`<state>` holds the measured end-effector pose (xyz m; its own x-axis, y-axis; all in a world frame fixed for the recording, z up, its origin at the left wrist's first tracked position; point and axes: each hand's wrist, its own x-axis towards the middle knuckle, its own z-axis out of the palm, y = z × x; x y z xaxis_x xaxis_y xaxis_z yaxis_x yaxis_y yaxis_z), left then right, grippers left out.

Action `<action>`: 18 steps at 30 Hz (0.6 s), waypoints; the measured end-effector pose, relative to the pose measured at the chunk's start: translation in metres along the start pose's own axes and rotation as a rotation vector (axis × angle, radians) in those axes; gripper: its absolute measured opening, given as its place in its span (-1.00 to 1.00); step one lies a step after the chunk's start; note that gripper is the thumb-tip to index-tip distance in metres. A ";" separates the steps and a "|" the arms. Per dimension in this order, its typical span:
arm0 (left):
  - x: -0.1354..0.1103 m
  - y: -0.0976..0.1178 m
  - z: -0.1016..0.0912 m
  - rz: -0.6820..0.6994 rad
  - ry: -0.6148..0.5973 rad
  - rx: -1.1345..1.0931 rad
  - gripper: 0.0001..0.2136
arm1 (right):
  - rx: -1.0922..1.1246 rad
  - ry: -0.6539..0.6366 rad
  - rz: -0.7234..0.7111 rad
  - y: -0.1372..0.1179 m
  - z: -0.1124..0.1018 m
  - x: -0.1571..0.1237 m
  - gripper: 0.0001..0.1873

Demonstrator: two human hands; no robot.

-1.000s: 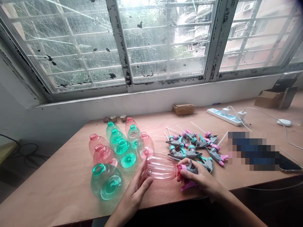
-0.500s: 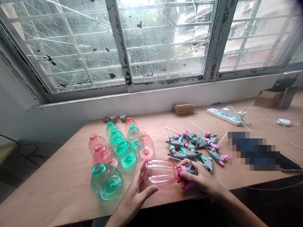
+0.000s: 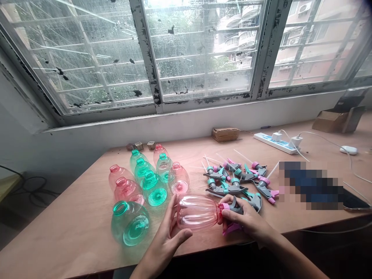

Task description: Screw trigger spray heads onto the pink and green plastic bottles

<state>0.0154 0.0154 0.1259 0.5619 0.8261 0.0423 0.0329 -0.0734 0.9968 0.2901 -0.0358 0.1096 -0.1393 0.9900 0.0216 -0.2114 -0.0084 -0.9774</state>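
Note:
A clear pink bottle (image 3: 197,212) lies on its side just above the table's near edge. My left hand (image 3: 167,240) cups its base, fingers wrapped round it. My right hand (image 3: 247,221) grips the grey and pink spray head (image 3: 232,211) sitting on the bottle's neck. To the left stand several empty pink and green bottles (image 3: 145,182), the nearest a large green one (image 3: 129,223). Behind my right hand lies a heap of loose spray heads (image 3: 235,178) with white tubes.
The wooden table (image 3: 72,224) runs under a wide window. At the back lie a small brown packet (image 3: 226,134), a white power strip (image 3: 276,142) with plugs and cables, a cardboard box (image 3: 338,118) and a white mouse (image 3: 348,150). A phone (image 3: 353,201) rests at right.
The pink bottle has turned slightly between my hands, and my left hand has shifted its hold on the base. My right hand stays on the spray head.

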 end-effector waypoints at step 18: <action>0.000 0.003 0.001 -0.024 0.016 0.182 0.00 | -0.022 0.015 -0.007 -0.001 0.001 0.001 -0.60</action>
<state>0.0165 0.0146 0.1289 0.5456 0.8378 0.0209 0.1958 -0.1517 0.9688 0.2891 -0.0352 0.1106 -0.1234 0.9920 0.0257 -0.1905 0.0017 -0.9817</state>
